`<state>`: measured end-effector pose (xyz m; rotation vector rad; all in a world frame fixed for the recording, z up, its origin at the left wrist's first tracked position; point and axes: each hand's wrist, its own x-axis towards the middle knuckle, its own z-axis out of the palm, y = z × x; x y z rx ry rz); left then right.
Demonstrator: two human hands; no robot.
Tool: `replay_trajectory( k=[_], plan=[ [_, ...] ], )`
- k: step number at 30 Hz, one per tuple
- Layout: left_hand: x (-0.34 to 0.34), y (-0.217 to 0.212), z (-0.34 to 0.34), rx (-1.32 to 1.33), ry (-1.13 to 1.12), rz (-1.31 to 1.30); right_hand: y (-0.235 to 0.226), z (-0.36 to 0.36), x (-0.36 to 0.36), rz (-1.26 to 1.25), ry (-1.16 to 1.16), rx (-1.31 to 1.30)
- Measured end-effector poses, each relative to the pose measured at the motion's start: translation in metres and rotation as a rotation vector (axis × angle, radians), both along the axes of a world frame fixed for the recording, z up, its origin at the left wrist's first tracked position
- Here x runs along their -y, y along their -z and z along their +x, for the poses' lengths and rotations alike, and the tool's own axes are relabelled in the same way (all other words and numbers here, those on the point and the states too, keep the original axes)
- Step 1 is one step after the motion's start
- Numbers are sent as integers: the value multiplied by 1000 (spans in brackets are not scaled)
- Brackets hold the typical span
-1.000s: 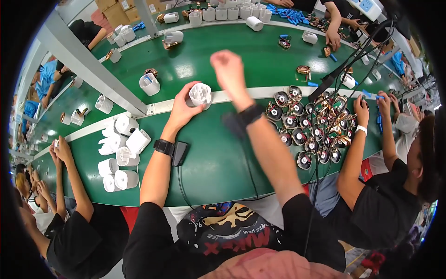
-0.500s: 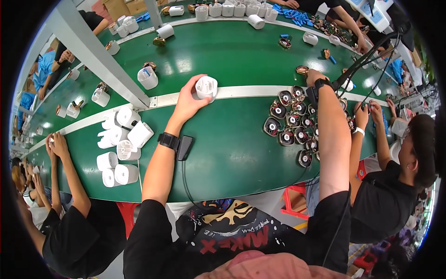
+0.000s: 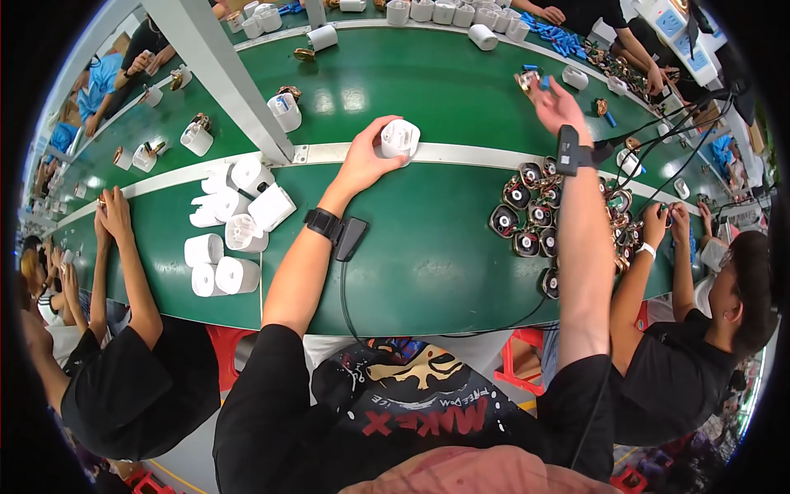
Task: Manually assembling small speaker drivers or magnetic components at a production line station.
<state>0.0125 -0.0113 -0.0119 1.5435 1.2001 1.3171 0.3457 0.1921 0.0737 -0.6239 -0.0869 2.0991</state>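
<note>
A long green desk [image 3: 428, 247] curves across the whole view, split lengthwise by a pale strip, with a grey post [image 3: 222, 74] rising from that strip on the left. People in black shirts sit at either side of the person: one on the left with both arms stretched onto the desk, one on the right bent over small parts. On the near left of the desk lies a cluster of white plastic housings [image 3: 230, 235], some upright and some on their sides, touching one another. To the right sits a heap of round copper-wound coils [image 3: 535, 210], packed close together just beside the person's right forearm. The left hand [image 3: 366, 160] reaches forward and grips a white plastic housing [image 3: 400, 137], fingers wrapped round its side, holding it on the pale strip at the middle of the desk. A black wristband with a small black box [image 3: 336, 230] sits on that forearm, a cable trailing back from it. The right hand [image 3: 559, 103] is raised beyond the coils, fingers spread, pinching a small copper part [image 3: 527, 81] at its fingertips above the far half of the desk.
</note>
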Motion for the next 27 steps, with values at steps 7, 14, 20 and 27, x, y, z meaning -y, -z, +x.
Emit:
replay_trajectory(
  k=[7, 14, 20, 27],
  plan=[
    [-6, -2, 13, 34, 47, 31, 43, -115, 83, 332, -56, -488],
    [-3, -3, 9, 10, 80, 21, 56, -156, 129, 951, 20, 846],
    [-5, -2, 8, -19, 69, 27, 59, -163, 137, 1117, 204, 928],
    [-6, 1, 10, -25, 68, 26, 57, -164, 140, 1146, 184, 921]
  ],
)
